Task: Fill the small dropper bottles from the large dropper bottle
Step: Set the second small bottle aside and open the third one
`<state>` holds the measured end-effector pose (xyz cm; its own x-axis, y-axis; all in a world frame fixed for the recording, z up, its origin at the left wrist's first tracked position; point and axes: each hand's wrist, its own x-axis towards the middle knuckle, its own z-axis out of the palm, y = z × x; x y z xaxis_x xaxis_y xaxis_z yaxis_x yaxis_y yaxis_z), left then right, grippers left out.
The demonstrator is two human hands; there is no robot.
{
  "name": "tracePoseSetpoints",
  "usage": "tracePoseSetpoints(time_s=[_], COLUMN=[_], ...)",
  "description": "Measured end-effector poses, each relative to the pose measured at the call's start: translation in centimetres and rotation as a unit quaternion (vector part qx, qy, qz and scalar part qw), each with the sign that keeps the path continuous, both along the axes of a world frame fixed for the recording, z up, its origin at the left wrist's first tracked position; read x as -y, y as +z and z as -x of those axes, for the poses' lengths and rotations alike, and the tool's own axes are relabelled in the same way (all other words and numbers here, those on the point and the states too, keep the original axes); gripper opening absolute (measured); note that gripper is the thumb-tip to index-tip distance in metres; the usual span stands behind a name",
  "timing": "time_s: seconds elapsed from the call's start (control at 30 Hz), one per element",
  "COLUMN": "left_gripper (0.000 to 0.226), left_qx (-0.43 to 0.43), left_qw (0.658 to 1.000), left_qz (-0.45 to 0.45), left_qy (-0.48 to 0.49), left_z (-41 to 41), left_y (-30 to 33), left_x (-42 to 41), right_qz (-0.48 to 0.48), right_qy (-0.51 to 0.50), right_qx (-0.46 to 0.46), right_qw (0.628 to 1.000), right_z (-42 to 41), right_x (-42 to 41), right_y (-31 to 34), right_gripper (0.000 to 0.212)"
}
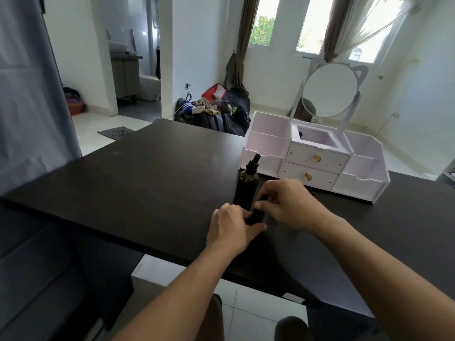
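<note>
Currently left hand (230, 227) grips small bottle (256, 216) near the desk's (147, 173) front edge; right hand (285, 203) pinches its cap. Advise steadying base, beside big bottle (247, 185).

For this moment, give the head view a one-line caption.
Both hands, left and right, grip a small dropper bottle beside the large dropper bottle.

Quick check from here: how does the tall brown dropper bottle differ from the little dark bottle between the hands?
The tall brown dropper bottle stands free and untouched on the dark table; the small dark bottle is held by the left hand, with the right hand's fingers at its top. The tall one is much larger and fully visible; the small one is mostly hidden. Both are dark and stand upright, side by side.
</note>
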<state>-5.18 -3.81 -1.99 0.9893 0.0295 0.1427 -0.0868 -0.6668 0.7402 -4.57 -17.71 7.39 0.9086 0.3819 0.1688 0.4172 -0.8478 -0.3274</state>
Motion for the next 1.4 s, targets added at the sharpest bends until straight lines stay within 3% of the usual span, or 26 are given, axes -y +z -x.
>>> tracePoseSetpoints(time_s=[0.2,0.37,0.53,0.7,0.9,1.0,1.17,1.3,1.4], left_gripper=[0.037,0.038,0.031,0.037,0.029,0.024,0.028,0.022,0.032], left_qx=[0.002,0.009,-0.005,-0.014,-0.013,-0.011,-0.025,-0.009,-0.001], left_qw=[1.000,1.000,1.000,0.999,0.998,0.998,0.998,0.999,0.999], left_qz=[0.000,-0.012,0.004,0.014,0.011,0.013,0.010,-0.004,0.000], left_qy=[0.001,0.011,0.024,0.048,0.062,0.062,0.051,0.051,0.047], left_z=[0.3,0.7,0.9,0.8,1.0,0.8,0.7,0.9,0.8], left_y=[0.5,1.1,1.4,1.4,1.5,1.4,1.4,1.6,1.5], left_x=[0.1,0.2,0.3,0.4,0.6,0.6,0.6,0.6,0.4], right_qz=[-0.013,-0.039,-0.032,-0.026,-0.004,0.002,0.011,0.010,0.025], right_qy=[0.035,0.013,0.031,0.061,0.057,0.070,0.078,0.059,0.055], right_qx=[-0.034,0.017,-0.008,-0.036,0.035,0.029,0.013,0.032,0.034], right_qw=[0.999,0.999,0.999,0.997,0.998,0.997,0.997,0.998,0.998], right_z=[0.1,-0.4,-0.6,-1.0,-0.9,-1.0,-1.0,-0.9,-0.8], right_x=[0.3,0.5,0.4,0.6,0.6,0.7,1.0,0.7,0.4], right_y=[0.6,0.0,-0.6,-0.2,-0.3,-0.4,-0.1,0.2,0.2], right_gripper=[0.032,0.018,0.009,0.033,0.018,0.016,0.033,0.026,0.016])
